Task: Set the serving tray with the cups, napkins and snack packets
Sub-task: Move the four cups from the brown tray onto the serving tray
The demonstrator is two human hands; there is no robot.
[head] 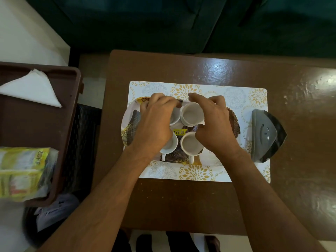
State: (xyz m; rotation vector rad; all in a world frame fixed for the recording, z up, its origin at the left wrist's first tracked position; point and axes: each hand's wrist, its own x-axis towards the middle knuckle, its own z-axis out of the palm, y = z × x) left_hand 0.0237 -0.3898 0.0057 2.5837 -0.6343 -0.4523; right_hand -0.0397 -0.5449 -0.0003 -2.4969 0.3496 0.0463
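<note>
Looking down over both hands now: four small white ceramic cups [192,114] sit clustered in a two-by-two block on the oval leaf-patterned serving tray [130,122], which rests on a white and gold floral placemat [254,99] on the brown wooden table [181,200]. My left hand [156,122] curls its fingers over the far-left cup; my right hand [214,122] curves thumb and fingers round the far-right one, touching its rim (whether either truly grips, I cannot tell). These cups I'd judge light, rigid, glossy and chippable where they knock together, so take them by the wall or by the near handles, not the lip. The folded white paper napkin [34,88] and yellow snack packets [23,170] wait well apart in the brown plastic crate [72,110] at left: soft, crinkly, easy pinches.
</note>
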